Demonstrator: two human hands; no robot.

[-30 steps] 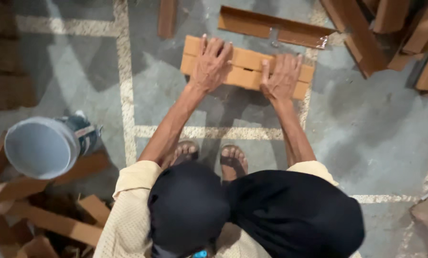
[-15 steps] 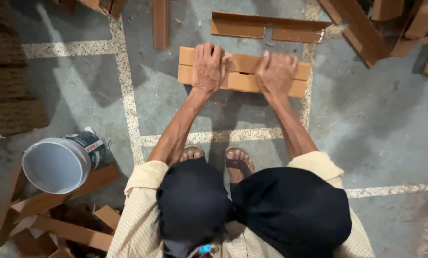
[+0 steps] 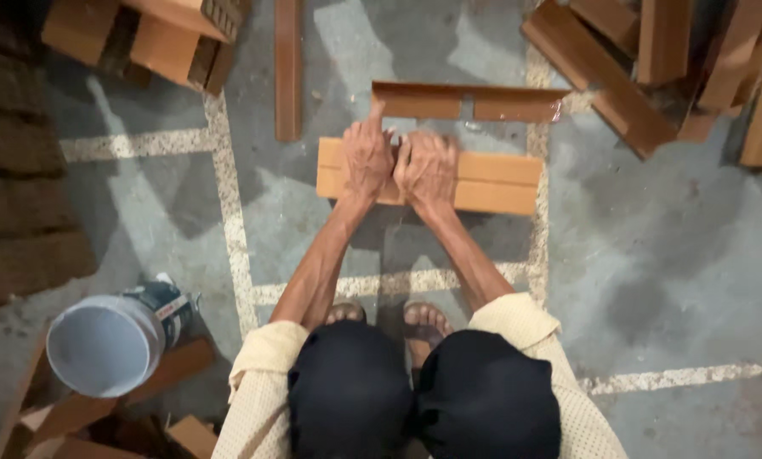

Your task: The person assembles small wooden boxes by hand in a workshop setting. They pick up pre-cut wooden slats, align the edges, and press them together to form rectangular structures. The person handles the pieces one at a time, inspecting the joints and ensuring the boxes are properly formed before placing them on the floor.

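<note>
Concrete floor (image 3: 670, 255), grey, crossed by pale inlaid lines. Timber offcuts (image 3: 653, 68) heaped at upper right, more at upper left. Pale bucket (image 3: 105, 344) on its side at lower left, resting on planks. Light wooden board (image 3: 491, 183) lying flat on the floor ahead of the sandalled feet. Left hand (image 3: 366, 160) and right hand (image 3: 428, 168), side by side, open, palms pressed flat on the board.

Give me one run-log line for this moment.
left hand flat on light wooden block | right hand flat beside it, same block | block lying on concrete floor | bucket at left
</note>
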